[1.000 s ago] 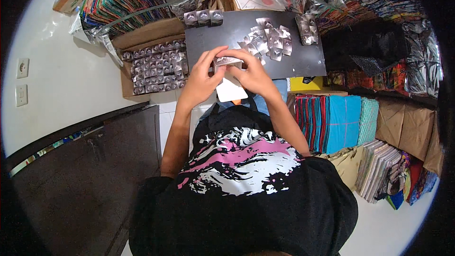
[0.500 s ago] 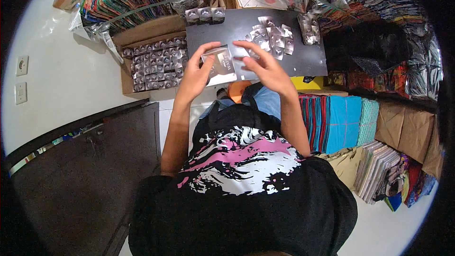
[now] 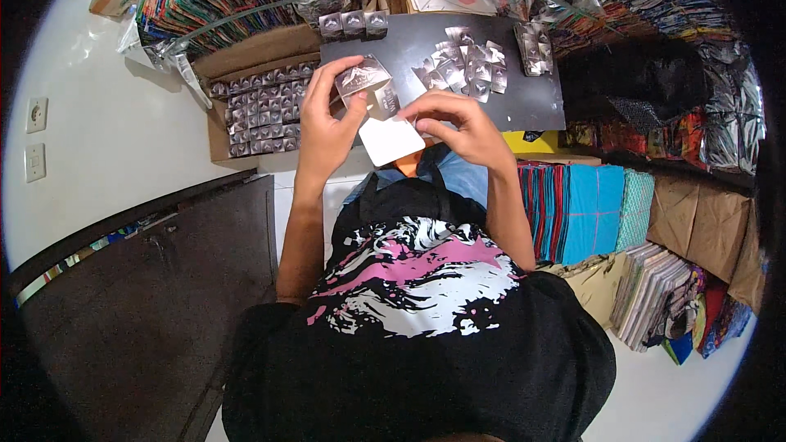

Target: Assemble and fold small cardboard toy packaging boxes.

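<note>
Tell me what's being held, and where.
A grey carton: left hand grips its left side; right hand touches its white flap near the right edge.

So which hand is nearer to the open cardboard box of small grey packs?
Left. The left hand, holding a printed carton, is by the right end of the cardboard box; the right hand is farther right, beside the carton's white panel.

Table (image 3: 532,106): bare at right front
Gap: between boxes (image 3: 354,24) and pile (image 3: 467,65)
Stack (image 3: 534,49): blocks far-right corner
Held carton (image 3: 383,102): bars near-left
</note>
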A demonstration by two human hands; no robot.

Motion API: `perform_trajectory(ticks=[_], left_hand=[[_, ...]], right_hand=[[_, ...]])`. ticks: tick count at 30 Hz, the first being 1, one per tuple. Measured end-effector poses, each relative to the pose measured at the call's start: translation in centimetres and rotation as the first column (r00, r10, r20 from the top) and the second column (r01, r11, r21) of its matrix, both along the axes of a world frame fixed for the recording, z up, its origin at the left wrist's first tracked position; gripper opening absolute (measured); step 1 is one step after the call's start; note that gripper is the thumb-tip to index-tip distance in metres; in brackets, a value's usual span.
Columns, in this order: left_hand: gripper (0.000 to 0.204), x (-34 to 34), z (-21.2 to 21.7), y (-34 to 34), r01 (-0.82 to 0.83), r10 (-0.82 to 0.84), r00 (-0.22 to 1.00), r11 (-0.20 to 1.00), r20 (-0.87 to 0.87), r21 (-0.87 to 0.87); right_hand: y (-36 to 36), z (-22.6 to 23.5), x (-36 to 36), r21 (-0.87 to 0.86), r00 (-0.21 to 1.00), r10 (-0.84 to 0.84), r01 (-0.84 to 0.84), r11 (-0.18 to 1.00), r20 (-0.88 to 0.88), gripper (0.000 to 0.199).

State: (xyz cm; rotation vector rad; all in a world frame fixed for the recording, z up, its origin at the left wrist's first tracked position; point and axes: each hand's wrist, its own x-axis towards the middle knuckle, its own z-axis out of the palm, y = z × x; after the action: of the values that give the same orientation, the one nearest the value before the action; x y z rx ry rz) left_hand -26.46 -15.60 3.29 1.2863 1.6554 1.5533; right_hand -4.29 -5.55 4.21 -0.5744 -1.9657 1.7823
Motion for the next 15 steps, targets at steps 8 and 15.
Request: perform_trajectory(ticks=[8, 15], left_hand=[[0.033, -0.2, -0.8, 0.0, 0.231, -0.195, 0.937, 0.968, 0.291, -0.094], [0.031, 0.3, -0.6, 0.4, 0.126, -0.084, 0.936, 0.987, 0.342, -0.103]], right_hand=[[0.1, 0.7, -0.6, 0.280, 0.998, -0.037, 0.051, 0.959, -0.057, 0.013], [-0.8, -0.2, -0.9, 0.191, 0.983, -0.152, 0.170, 0.967, -0.104, 0.011]])
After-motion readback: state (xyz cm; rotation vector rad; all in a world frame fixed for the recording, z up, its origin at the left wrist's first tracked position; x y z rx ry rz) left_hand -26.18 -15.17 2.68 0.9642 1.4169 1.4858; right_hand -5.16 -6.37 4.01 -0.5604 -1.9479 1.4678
